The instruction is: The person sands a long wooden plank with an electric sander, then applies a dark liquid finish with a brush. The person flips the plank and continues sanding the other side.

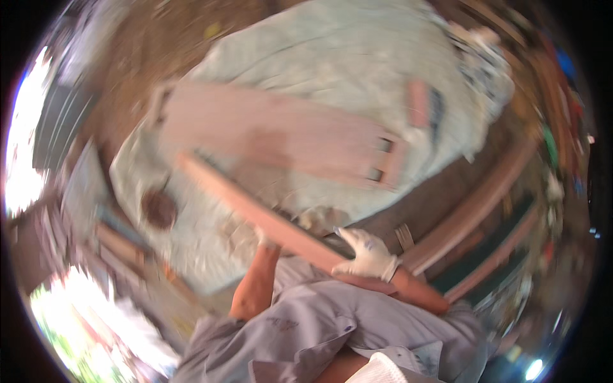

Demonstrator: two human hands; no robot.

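A long, narrow reddish-pink plank [255,214] slants across in front of my lap, its far end to the upper left. My left hand [267,239], in a pale glove, is at its near edge; the plank hides most of the fingers, but the hand appears to hold it from below. My right hand [369,255], also gloved, lies over the plank's near end, fingers reaching across its top edge. Beyond the plank, a wide pink board [274,124] with rectangular cut-outs at both ends lies on a pale sheet [332,57]. Motion blurs the view.
A small pink block [418,103] lies on the sheet beside a dark blue item. A round brown container [159,209] stands at the left. Another long pink beam [476,214] runs along the right, near several more timber pieces. Brown ground [137,70] shows at the far left.
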